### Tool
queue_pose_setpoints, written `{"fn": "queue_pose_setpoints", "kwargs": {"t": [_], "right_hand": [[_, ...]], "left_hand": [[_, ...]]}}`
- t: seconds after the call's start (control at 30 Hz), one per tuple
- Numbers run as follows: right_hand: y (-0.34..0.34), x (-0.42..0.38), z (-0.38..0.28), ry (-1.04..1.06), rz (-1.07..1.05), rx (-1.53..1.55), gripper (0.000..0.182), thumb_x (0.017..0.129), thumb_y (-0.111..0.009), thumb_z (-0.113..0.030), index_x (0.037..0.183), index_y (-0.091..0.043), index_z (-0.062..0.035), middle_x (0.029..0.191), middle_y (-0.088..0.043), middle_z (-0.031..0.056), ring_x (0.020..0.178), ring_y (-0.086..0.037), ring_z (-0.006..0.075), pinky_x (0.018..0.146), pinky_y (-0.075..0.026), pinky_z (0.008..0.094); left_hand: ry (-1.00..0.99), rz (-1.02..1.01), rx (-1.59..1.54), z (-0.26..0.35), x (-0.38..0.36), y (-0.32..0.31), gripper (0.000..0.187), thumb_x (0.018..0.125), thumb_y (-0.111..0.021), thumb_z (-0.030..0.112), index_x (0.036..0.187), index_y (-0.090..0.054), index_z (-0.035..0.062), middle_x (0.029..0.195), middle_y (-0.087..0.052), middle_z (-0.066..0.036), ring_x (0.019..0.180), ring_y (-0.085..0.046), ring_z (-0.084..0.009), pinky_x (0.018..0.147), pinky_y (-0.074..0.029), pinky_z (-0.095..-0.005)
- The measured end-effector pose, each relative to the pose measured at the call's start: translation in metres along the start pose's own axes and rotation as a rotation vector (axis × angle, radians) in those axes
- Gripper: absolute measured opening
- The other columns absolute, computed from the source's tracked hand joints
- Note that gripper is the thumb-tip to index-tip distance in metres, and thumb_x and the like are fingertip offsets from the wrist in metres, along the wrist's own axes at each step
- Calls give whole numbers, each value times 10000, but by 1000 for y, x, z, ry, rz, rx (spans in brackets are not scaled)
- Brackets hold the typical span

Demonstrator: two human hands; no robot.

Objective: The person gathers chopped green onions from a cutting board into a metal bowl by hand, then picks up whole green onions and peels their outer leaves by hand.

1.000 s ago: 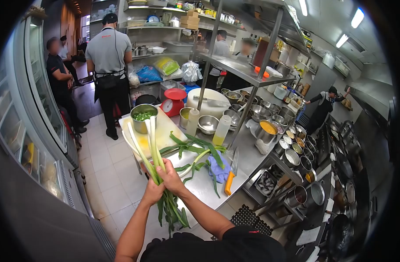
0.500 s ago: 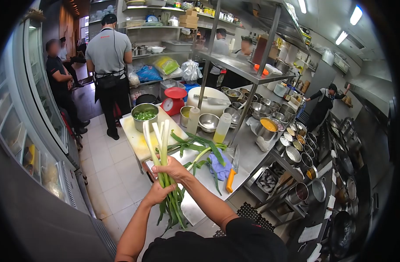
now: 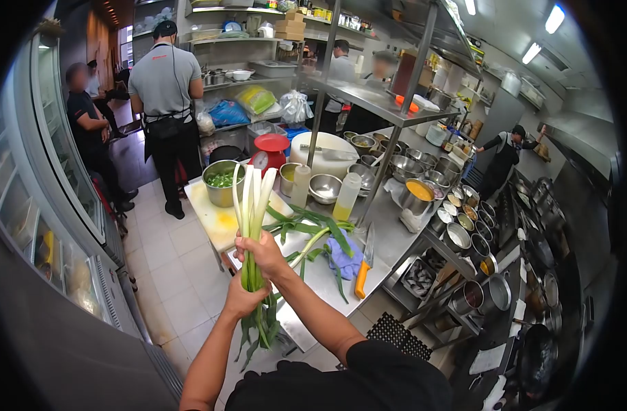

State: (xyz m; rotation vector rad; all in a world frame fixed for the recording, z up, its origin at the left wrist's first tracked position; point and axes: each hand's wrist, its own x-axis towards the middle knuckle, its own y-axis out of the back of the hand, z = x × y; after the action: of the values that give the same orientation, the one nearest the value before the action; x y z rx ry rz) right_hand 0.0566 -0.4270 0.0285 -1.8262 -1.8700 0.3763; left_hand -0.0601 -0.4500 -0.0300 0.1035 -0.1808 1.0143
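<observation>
A bunch of long spring onions (image 3: 253, 202) stands nearly upright in front of me, white ends up and green leaves hanging below. My right hand (image 3: 262, 255) is closed around the stems, with my left hand (image 3: 245, 296) gripping them just beneath. Behind the bunch, a cutting board (image 3: 221, 222) with yellow stains carries a steel pot (image 3: 223, 194) of chopped greens. More spring onion leaves (image 3: 306, 229) lie loose on the steel table, beside a purple cloth (image 3: 344, 255). To their right rests a knife with an orange handle (image 3: 361, 279).
Two squeeze bottles (image 3: 347, 196), a steel bowl (image 3: 325, 188) and a red scale (image 3: 271, 147) stand at the table's back. A shelf post (image 3: 389, 171) rises from the table. Glass-door fridges (image 3: 63, 137) line the left. A co-worker (image 3: 166, 89) stands behind the board.
Both hands have risen slightly with the spring onions. The white ends now reach higher, in front of the pot's right side. My grip stays closed on the bunch.
</observation>
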Motion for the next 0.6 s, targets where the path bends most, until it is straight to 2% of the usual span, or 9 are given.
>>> {"fn": "queue_pose_setpoints", "kwargs": {"t": [0.2, 0.3, 0.37, 0.43, 0.47, 0.5, 0.53, 0.57, 0.6], "right_hand": [[1, 6, -10, 43, -29, -47, 229, 834, -679, -147, 960, -513, -52, 725, -552, 22, 596, -569, 122, 533, -479, 268], [10, 7, -8, 62, -49, -52, 289, 837, -682, -160, 1042, -531, -23, 746, -555, 34, 633, -562, 126, 659, -486, 282], [14, 6, -10, 40, -62, -85, 445, 858, -664, -198, 1206, -486, 16, 884, -622, 70, 782, -611, 152, 754, -493, 282], [26, 12, -8, 267, -138, -325, 578, 910, -619, -230, 1370, -377, 22, 1074, -641, 104, 988, -604, 165, 852, -477, 283], [52, 20, 9, 281, -46, -492, 589, 935, -589, -246, 1406, -342, 7, 1150, -621, 110, 1055, -580, 160, 883, -468, 290], [79, 24, 29, 267, 35, -652, 600, 961, -559, -262, 1442, -307, -8, 1226, -601, 115, 1122, -555, 156, 914, -458, 298], [54, -8, -14, 153, 8, -564, 532, 981, -526, -265, 1423, -357, -23, 1237, -589, 107, 1128, -555, 152, 908, -461, 299], [59, -26, -27, 218, 100, -705, 488, 984, -521, -274, 1385, -418, -15, 1231, -593, 95, 1112, -572, 156, 897, -466, 290], [72, -41, -32, 208, 208, -593, 446, 964, -565, -249, 1313, -495, 20, 1128, -640, 90, 1015, -600, 158, 885, -465, 267]], "left_hand": [[-6, 9, 128, -7, 14, 11, 235, 742, -719, 77, 935, -594, 32, 805, -610, -22, 711, -577, -132, 674, -481, -288], [-52, 19, 156, 12, 13, 6, 198, 739, -718, 72, 897, -607, 29, 772, -616, -27, 686, -578, -138, 672, -489, -300], [-28, -27, 97, 3, 19, 7, 227, 737, -714, 74, 923, -592, 27, 795, -633, -42, 701, -591, -146, 683, -492, -302], [-46, 13, 177, -5, 28, 10, 240, 743, -707, 72, 943, -584, 21, 801, -654, -59, 701, -607, -156, 680, -497, -304], [-50, 87, 322, -6, 28, 14, 223, 752, -704, 68, 937, -592, 15, 784, -659, -61, 687, -610, -158, 667, -498, -305], [-46, 33, 248, 4, 29, 23, 173, 770, -705, 86, 902, -621, 11, 756, -660, -61, 673, -610, -145, 646, -498, -307], [-75, 101, 177, -11, 30, 33, 141, 785, -711, 117, 856, -646, 15, 755, -665, -57, 679, -609, -130, 631, -493, -299], [-43, 104, 154, 3, 29, 42, 140, 794, -715, 141, 829, -660, 17, 736, -663, -43, 670, -604, -124, 631, -489, -289], [-66, 142, 107, 19, 26, 49, 112, 802, -703, 126, 801, -664, 21, 716, -660, -32, 656, -606, -122, 624, -489, -282]]}}
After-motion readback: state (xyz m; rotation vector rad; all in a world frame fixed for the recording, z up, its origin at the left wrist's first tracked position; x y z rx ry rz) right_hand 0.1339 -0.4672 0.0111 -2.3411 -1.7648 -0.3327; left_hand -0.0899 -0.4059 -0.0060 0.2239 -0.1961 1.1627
